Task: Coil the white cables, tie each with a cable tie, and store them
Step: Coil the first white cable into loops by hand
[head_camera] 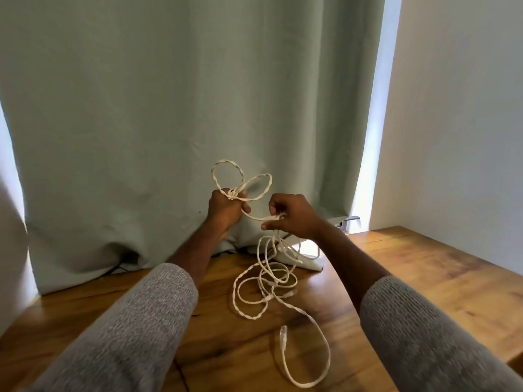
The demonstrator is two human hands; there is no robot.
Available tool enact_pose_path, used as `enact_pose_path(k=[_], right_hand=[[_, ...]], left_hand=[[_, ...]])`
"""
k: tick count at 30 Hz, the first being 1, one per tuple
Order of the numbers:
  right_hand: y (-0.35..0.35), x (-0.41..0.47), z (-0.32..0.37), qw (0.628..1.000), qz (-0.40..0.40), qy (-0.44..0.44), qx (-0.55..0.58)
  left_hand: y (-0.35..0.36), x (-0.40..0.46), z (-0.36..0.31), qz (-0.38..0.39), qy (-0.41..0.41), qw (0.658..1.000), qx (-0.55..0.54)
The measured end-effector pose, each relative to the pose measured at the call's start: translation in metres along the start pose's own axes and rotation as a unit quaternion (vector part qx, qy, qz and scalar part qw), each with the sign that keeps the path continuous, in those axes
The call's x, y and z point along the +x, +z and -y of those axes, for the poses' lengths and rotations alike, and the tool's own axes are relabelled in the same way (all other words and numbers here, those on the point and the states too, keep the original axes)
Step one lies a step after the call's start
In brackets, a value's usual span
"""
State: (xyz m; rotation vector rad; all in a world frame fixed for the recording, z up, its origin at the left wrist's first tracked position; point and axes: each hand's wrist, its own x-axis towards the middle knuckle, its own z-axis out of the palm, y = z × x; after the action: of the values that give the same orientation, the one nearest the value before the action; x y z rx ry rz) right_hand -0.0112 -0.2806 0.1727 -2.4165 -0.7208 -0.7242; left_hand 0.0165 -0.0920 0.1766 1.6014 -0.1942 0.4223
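My left hand point(226, 209) is raised above the table and grips a white flat cable; two loops point(242, 176) of it stand up above the fist. The same cable runs right to my right hand point(291, 215), which pinches it between thumb and fingers. From there it hangs down into a loose tangle of white cables point(266, 284) on the wooden table point(424, 267). One cable end with a clear plug point(283, 335) lies near the front, its strand curving round to the right.
A grey-green curtain point(169, 123) hangs right behind the table and bunches on its back edge. A white wall point(458, 108) closes the right side. A small pale object point(308, 258) lies behind the tangle, and a metal fitting point(349, 222) sits at the back right.
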Motion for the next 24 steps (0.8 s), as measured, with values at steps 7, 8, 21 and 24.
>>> enact_pose_path(k=[7, 8, 21, 24], right_hand=[[0.007, -0.015, -0.035, 0.976, 0.081, 0.098, -0.174], [0.009, -0.016, -0.030, 0.982, 0.044, 0.083, -0.163], [0.057, -0.002, 0.012, 0.969, 0.088, 0.068, -0.221], [0.066, -0.005, 0.022, 0.918, 0.284, 0.092, -0.263]], left_hand=[[-0.024, 0.010, 0.016, -0.054, -0.071, 0.991, -0.101], [-0.026, 0.010, 0.017, -0.039, -0.084, 0.989, -0.112], [-0.092, -0.032, 0.087, 0.087, -0.246, 0.960, -0.103], [-0.113, -0.042, 0.104, 0.091, -0.289, 0.951, -0.069]])
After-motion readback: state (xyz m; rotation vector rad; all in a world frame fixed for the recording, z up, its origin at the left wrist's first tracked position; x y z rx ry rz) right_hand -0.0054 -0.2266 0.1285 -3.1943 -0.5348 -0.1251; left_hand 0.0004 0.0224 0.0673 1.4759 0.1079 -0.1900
